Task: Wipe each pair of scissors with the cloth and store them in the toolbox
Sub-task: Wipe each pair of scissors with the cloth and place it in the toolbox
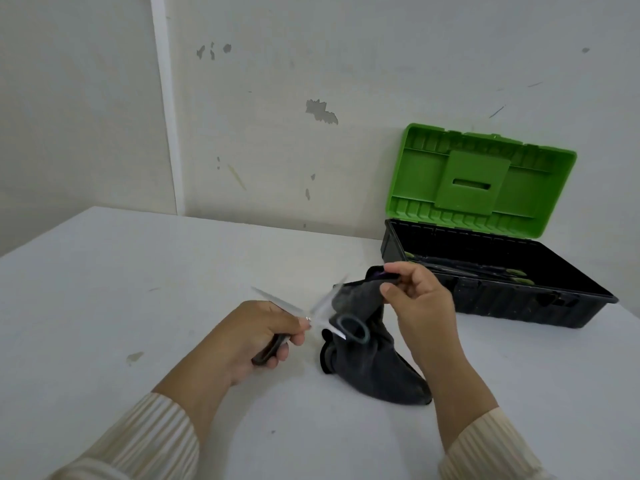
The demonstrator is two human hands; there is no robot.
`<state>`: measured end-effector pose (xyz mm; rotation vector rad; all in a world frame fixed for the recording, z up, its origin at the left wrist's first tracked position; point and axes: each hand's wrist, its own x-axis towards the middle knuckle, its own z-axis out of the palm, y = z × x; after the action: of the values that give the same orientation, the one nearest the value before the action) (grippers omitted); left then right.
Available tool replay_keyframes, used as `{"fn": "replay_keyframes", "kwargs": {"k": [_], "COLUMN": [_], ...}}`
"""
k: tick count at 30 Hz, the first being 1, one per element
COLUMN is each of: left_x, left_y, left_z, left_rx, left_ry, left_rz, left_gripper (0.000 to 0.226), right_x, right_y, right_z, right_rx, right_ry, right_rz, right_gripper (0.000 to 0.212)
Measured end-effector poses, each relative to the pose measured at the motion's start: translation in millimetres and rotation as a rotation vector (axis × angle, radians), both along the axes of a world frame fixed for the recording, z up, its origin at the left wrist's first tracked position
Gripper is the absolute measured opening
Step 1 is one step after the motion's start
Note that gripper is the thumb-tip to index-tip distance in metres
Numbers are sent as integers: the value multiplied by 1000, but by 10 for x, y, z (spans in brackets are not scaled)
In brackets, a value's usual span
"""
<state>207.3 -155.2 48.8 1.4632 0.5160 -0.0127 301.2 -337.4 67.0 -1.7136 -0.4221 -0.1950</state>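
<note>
The scissors (pixel 311 315) are held wide open by one handle in the curled left grip (pixel 256 337), just beside the cloth (pixel 374 362), which is pinched by the right grip (pixel 419 299). Skin could be cut if the sharp edges are rubbed too fast.

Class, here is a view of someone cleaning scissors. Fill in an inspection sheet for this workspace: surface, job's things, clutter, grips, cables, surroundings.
Surface: white table, with a small stain near its left side.
Job's things: scissors spread open and motion-blurred; dark grey cloth, lower end on the table, top lifted; toolbox with its green lid open, and dark tools with greenish ends inside, too dim to identify.
Clutter: nothing seen.
Grips: left hand holds one scissor handle; right hand pinches the cloth's top edge.
Cables: nothing seen.
Surroundings: white wall with chipped paint.
</note>
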Motion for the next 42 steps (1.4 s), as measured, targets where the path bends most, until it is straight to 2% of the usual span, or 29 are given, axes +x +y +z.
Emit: {"fn": "replay_keyframes", "kwargs": {"k": [2, 3, 6, 8, 9, 11, 14, 16, 18, 23, 26, 29, 32, 33, 36, 37, 39, 42], "left_x": [2, 6, 16, 13, 14, 21, 22, 23, 21, 22, 7, 4, 19, 19, 9, 4, -4, -8], "left_y": [-57, -92, -169, -203, -221, -250, -261, -259, -260, -260, -245, -231, -201, -200, -212, -216, -210, -201], "left_z": [-23, -34, -67, -77, -81, -84, -79, -73, -67, -75, -68, -52, -54, -55, -54, -52, -49, -43], "left_rx": [47, 52, 50, 72, 86, 111, 116, 133, 150, 160, 182, 166, 156, 152, 154, 173, 202, 207], "left_ry": [15, 6, -64, -100, -114, -130, -133, -138, -140, -139, -157, -159, -144, -139, -152, -162, -182, -183], "left_rz": [-24, -19, 10, 22, 26, 31, 43, 43, 35, 41, 9, -30, 1, 13, 24, 19, 3, -55], "left_gripper": [12, 14, 12, 13, 13, 15, 13, 14, 17, 18, 24, 23, 21, 21, 20, 21, 22, 20], "right_x": [-125, -189, -310, -257, -231, -242, -281, -236, -200, -275, -83, 105, 20, -37, -214, -222, -144, 23], "right_y": [62, 114, 289, 328, 328, 311, 299, 290, 282, 305, 232, 50, -7, 27, 208, 248, 261, 135], "right_z": [35, 15, -10, -39, -60, -62, -75, -70, -72, -136, -152, -146, -67, -60, -139, -176, -192, -192], "right_rx": [-73, -182, -630, -729, -666, -575, -625, -643, -550, -576, -442, -227, -14, -61, -443, -509, -492, -325], "right_ry": [-86, -129, -271, -410, -459, -418, -300, -298, -305, -232, -228, -96, -61, -99, -267, -299, -312, -221], "right_rz": [115, 180, 282, 213, 151, 102, 210, 159, 69, 160, -38, -257, -186, -105, 171, 207, 137, -109], "right_gripper": [44, 44, 17, 14, 14, 14, 14, 14, 13, 13, 11, 12, 23, 22, 14, 11, 10, 16]}}
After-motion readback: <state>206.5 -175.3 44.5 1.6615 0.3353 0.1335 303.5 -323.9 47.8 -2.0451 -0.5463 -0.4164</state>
